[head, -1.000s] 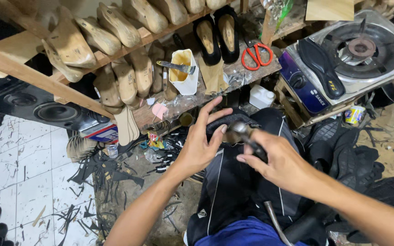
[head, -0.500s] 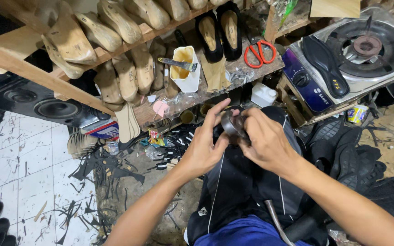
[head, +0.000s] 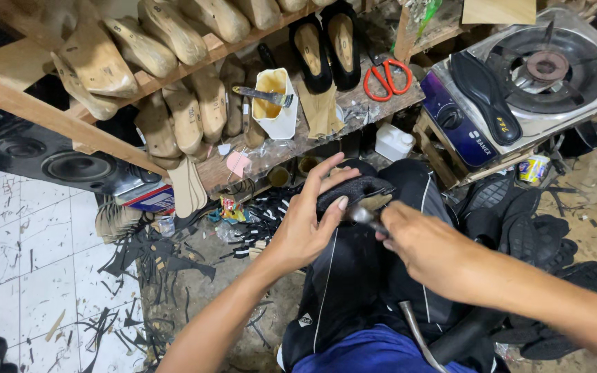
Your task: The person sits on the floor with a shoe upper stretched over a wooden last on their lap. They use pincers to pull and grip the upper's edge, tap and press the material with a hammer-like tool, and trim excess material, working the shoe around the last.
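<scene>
From the head view, the left hand [head: 305,224] curls half-closed around a black, dark-textured shoe upper on its last [head: 354,192], held over the lap just below frame centre. At its four o'clock the right hand [head: 426,249] is closed around a slim shiny metal tool [head: 364,215] touching the shoe; smooth pale wooden shoe lasts [head: 174,41] crowd the shelf at eleven o'clock.

You sit in a small shoemaking workshop. Along the rough plank shelf [head: 354,117] before you stand rows of pale carved wooden shoe lasts [head: 174,34], a pair of black shoe uppers with tan linings [head: 326,41], red-handled scissors [head: 386,77] and a white glue-stained plastic tub [head: 276,103] holding a brush. At the shelf's right end a single-burner steel gas stove [head: 561,103] carries a black rubber sole [head: 485,97]. Black leather offcuts [head: 153,255] litter the white tiled floor [head: 29,269].
</scene>
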The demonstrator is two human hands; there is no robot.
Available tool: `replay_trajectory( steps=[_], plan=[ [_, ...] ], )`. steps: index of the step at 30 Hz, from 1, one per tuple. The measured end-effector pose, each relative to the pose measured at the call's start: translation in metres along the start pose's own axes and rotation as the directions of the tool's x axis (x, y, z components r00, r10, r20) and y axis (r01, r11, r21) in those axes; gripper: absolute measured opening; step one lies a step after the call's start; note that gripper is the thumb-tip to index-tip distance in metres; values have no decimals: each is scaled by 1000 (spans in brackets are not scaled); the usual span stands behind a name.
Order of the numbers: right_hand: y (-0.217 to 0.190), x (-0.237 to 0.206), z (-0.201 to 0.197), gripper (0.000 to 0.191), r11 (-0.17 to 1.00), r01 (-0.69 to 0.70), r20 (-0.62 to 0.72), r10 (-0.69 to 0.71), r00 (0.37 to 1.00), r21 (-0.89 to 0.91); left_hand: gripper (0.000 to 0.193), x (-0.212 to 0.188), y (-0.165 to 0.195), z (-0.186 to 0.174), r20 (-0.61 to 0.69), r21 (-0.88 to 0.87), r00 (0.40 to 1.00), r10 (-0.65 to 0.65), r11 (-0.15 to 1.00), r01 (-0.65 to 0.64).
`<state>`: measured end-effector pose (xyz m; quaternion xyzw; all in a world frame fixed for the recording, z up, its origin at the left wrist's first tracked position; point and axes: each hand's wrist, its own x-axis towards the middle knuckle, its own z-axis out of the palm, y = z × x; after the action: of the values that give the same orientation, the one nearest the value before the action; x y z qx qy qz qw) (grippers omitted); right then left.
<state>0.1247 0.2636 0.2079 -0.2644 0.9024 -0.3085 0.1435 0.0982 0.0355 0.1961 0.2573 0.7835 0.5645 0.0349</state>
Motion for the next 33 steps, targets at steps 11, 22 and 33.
replay_trajectory(
  steps=[11,22,33],
  plan=[
    [3,11,43,22,970,26,-304,-101,947,-241,48,2,-8,5,-86,-221,988,-131,969,110],
    [8,11,52,29,993,-114,-232,120,965,40,47,4,-5,6,-101,-106,987,-124,988,114],
    [18,8,37,19,845,-309,104,293,950,436,39,-3,-12,6,-106,8,989,-99,995,100]
  ],
)
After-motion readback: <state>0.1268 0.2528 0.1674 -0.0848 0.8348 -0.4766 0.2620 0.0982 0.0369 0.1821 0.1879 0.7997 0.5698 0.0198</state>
